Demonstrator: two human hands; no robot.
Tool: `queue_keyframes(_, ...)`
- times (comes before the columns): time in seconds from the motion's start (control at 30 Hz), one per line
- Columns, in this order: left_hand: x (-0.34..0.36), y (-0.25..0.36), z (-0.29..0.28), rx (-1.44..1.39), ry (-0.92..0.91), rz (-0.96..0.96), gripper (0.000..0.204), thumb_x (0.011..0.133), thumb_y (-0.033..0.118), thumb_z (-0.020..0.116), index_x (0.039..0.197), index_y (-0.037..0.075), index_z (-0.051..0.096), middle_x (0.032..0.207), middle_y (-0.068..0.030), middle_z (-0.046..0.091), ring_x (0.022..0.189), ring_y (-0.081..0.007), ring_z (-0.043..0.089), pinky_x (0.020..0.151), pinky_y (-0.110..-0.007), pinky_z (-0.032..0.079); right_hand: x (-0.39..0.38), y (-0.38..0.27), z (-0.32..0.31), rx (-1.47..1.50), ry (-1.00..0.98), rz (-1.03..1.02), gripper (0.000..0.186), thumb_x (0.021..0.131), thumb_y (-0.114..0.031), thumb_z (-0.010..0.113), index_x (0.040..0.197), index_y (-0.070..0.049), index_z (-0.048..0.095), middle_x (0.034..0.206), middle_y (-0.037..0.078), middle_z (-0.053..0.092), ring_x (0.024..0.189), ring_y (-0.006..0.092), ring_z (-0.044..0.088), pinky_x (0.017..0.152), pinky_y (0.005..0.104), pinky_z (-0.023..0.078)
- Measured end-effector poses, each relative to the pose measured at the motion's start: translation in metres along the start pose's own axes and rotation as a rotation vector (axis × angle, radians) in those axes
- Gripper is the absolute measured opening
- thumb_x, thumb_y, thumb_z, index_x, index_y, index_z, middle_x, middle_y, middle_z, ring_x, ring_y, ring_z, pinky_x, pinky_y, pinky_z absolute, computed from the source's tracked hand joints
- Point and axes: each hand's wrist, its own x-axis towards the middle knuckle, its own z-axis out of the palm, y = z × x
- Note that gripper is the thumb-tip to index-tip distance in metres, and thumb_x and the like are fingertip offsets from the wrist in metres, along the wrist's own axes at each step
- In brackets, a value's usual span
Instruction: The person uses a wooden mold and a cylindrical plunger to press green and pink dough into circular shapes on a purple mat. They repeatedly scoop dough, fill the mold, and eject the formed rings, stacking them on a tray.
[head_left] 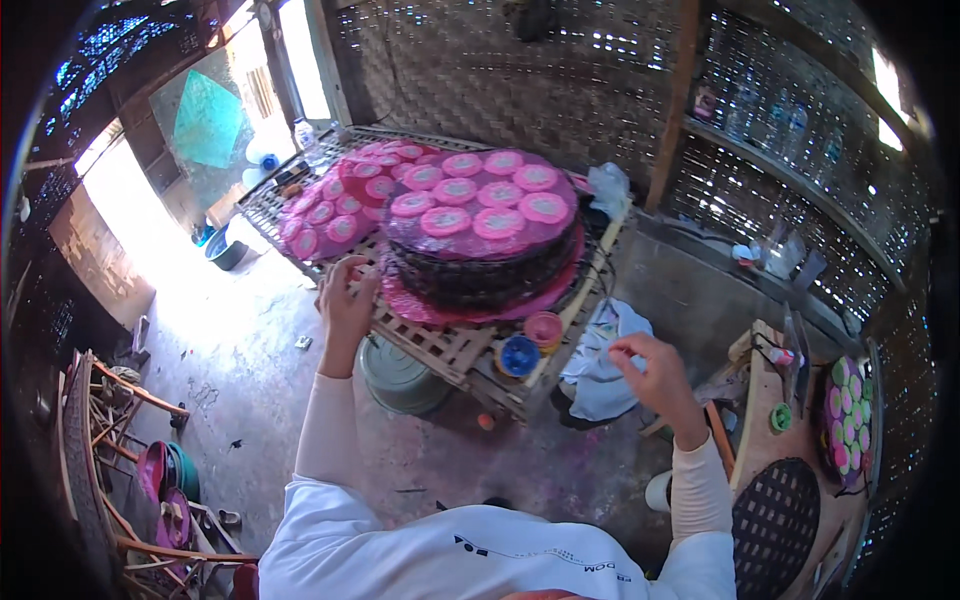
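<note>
A round dark stack (485,275) on the slatted bamboo table (420,350) is topped by a purple-pink sheet (450,228) bearing several pink discs with pale centres. To its left lie more sheets (320,215) with similar discs. My left hand (345,300) is raised at the table's front edge by these sheets, fingers curved and apart; whether they touch anything is unclear. My right hand (650,370) is above a white cloth (605,395) right of the table, fingers loosely curved, nothing visible in them. A blue cup (519,356) and pink cup (543,329) sit at the front corner.
A green bucket (395,385) stands under the table. Wooden frames and pink and teal basins (155,470) are at lower left. A wooden bench (760,420) at right holds a dark woven tray (775,520) and green-disc rack (850,405). A woven wall (510,90) rises behind.
</note>
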Motion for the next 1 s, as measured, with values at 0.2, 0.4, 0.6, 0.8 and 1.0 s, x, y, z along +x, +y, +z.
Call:
queue_keyframes(0.2, 0.040, -0.056, 0.017, -0.139, -0.142, -0.140, 0.037, 0.075, 0.031, 0.066, 0.106, 0.013, 0.060, 0.085, -0.0022, 0.051, 0.086, -0.0189, 0.047, 0.081, -0.033, 0.036, 0.056, 0.001, 0.032, 0.093, 0.067, 0.020, 0.018, 0.083, -0.016, 0.061, 0.092, -0.001, 0.064, 0.078, 0.011, 0.065, 0.065, 0.0181, 0.060, 0.058, 0.0287, 0.045)
queue_keyframes(0.4, 0.092, -0.093, 0.068, -0.138, -0.274, -0.202, 0.042, 0.083, 0.027, 0.061, 0.115, 0.002, 0.053, 0.099, -0.0043, 0.052, 0.090, -0.0138, 0.051, 0.080, -0.027, 0.042, 0.117, 0.030, 0.037, 0.078, 0.133, 0.025, 0.021, 0.086, -0.019, 0.059, 0.097, -0.001, 0.062, 0.076, 0.009, 0.064, 0.064, 0.0132, 0.057, 0.060, 0.0277, 0.046)
queue_keyframes(0.6, 0.151, -0.105, 0.103, -0.463, -0.393, -0.434, 0.047, 0.087, 0.033, 0.055, 0.120, -0.001, 0.051, 0.094, -0.0054, 0.057, 0.078, -0.0118, 0.053, 0.066, -0.026, 0.043, 0.178, 0.070, 0.038, 0.198, 0.157, 0.069, 0.023, 0.086, -0.020, 0.057, 0.099, -0.001, 0.062, 0.077, 0.008, 0.064, 0.065, 0.0126, 0.058, 0.060, 0.0273, 0.046)
queue_keyframes(0.8, 0.166, -0.114, 0.098, -0.144, -0.728, -0.353, 0.041, 0.087, 0.036, 0.052, 0.104, 0.001, 0.062, 0.092, -0.0076, 0.063, 0.083, -0.0156, 0.056, 0.072, -0.032, 0.043, 0.206, 0.088, 0.045, 0.185, 0.184, 0.121, 0.024, 0.086, -0.021, 0.057, 0.100, -0.001, 0.062, 0.079, 0.008, 0.065, 0.065, 0.0125, 0.059, 0.062, 0.0276, 0.047)
queue_keyframes(1.0, 0.129, -0.080, 0.068, 0.225, -0.425, 0.194, 0.031, 0.079, 0.038, 0.058, 0.089, 0.010, 0.066, 0.078, -0.0090, 0.061, 0.078, -0.0306, 0.057, 0.077, -0.043, 0.038, 0.259, 0.081, 0.049, 0.038, 0.332, -0.002, 0.026, 0.085, -0.023, 0.057, 0.099, -0.002, 0.062, 0.085, 0.013, 0.066, 0.075, 0.0239, 0.065, 0.066, 0.0325, 0.049)
